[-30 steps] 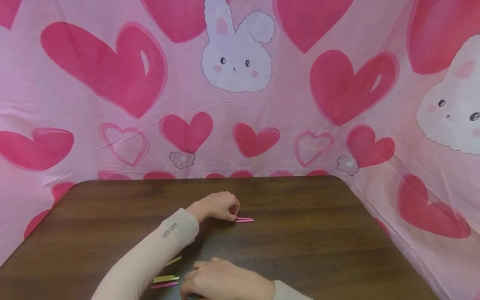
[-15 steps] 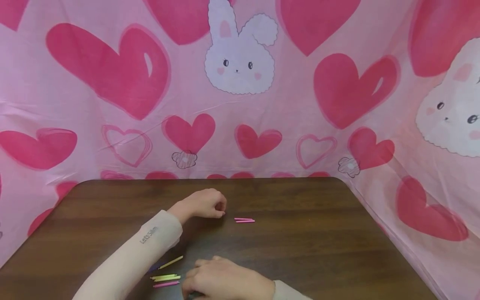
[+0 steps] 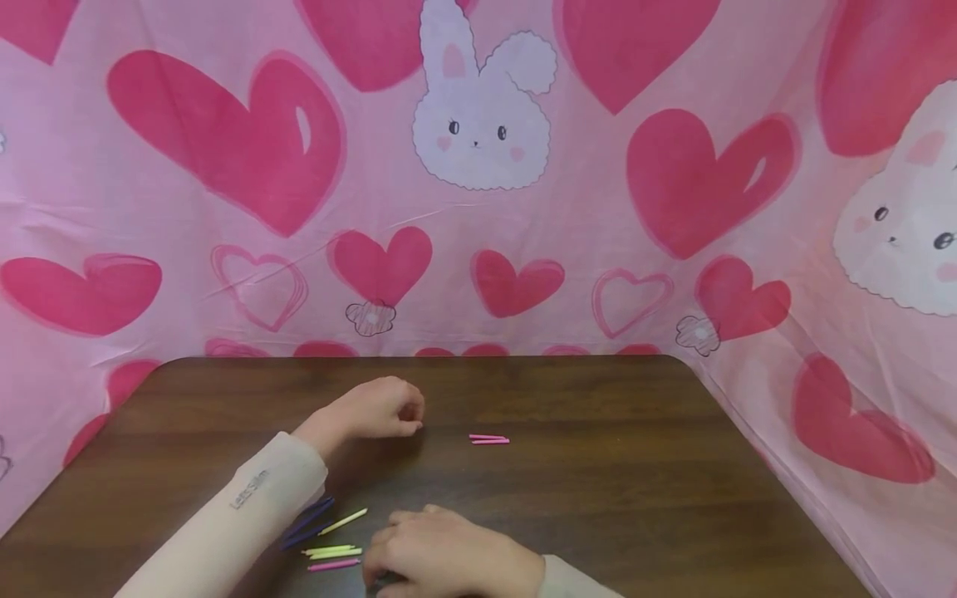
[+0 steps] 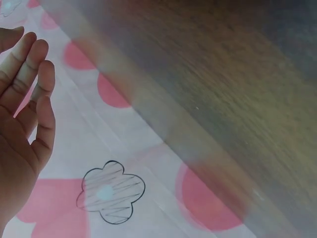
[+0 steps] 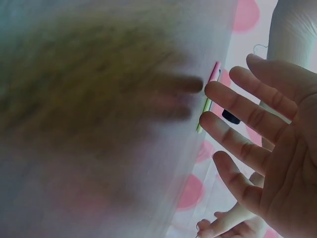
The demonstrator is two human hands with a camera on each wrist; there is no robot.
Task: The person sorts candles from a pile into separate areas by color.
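Observation:
Two thin pink sticks [image 3: 489,439] lie side by side near the middle of the table. To their left, my left hand [image 3: 377,407] hovers over the tabletop, fingers loosely bent; the left wrist view shows nothing in its palm. My right hand [image 3: 452,555] is low over the near part of the table, its fingers spread and relaxed in the right wrist view, holding nothing visible. Just left of it lie yellow-green sticks [image 3: 332,551], one angled yellow stick [image 3: 344,522] and a pink stick [image 3: 333,565]. Dark blue sticks [image 3: 308,523] show partly from behind my left sleeve.
The brown wooden table [image 3: 613,465] has rounded far corners. A pink cloth [image 3: 523,224] with hearts and rabbits hangs behind the table and along its sides. My left forearm [image 3: 224,523] crosses the near left of the table and hides part of it.
My left hand has let go of the pair of pink sticks and drawn away to the left. The blue sticks have come into view beside the sleeve. My right hand has hardly moved.

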